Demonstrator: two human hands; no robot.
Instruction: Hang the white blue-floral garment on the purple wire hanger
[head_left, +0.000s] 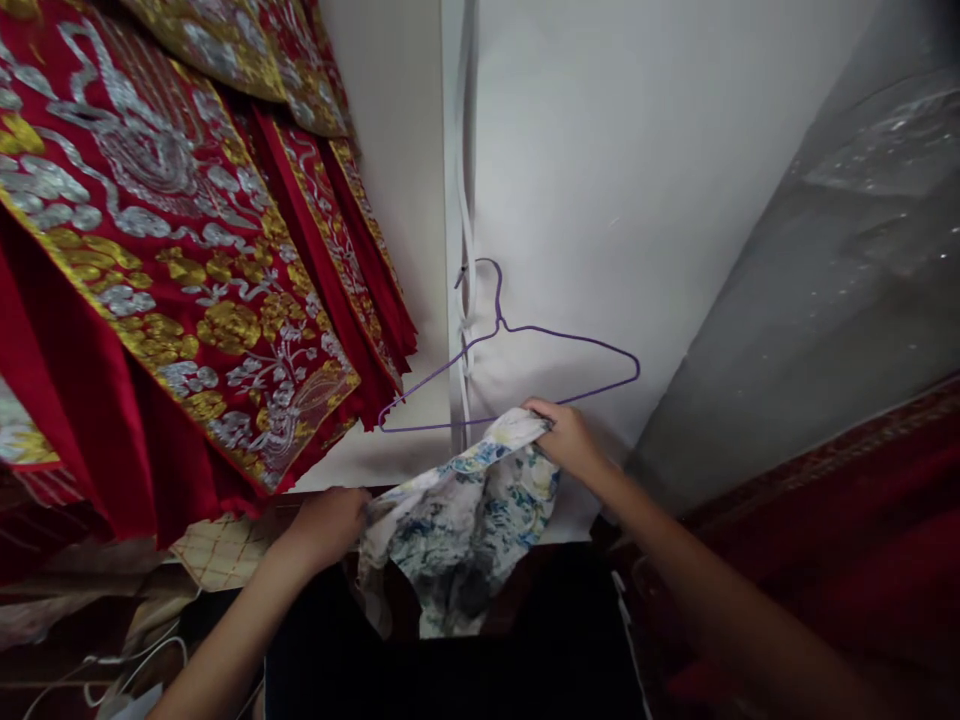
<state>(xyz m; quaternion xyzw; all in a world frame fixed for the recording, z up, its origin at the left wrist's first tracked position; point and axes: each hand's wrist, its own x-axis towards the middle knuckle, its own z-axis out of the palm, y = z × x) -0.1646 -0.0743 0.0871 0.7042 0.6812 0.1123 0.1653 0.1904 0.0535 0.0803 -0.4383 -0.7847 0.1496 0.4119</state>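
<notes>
The left hand grasps the floral cloth by its upper left end, the cloth sags between and below both hands, mostly under the purple hanger, and the right hand pinches its upper right corner.

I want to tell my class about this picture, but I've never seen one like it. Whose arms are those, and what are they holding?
They belong to a person, not a robot. The camera is worn on the person's head, looking forward and down. The bare left hand and right hand hold a flowery cloth by its upper edge, and it droops between them. Behind it, a purple hanger is up against the pale wall; I can't tell if the right hand touches it too. On the left is red cloth with gold and silver patterns.
</notes>
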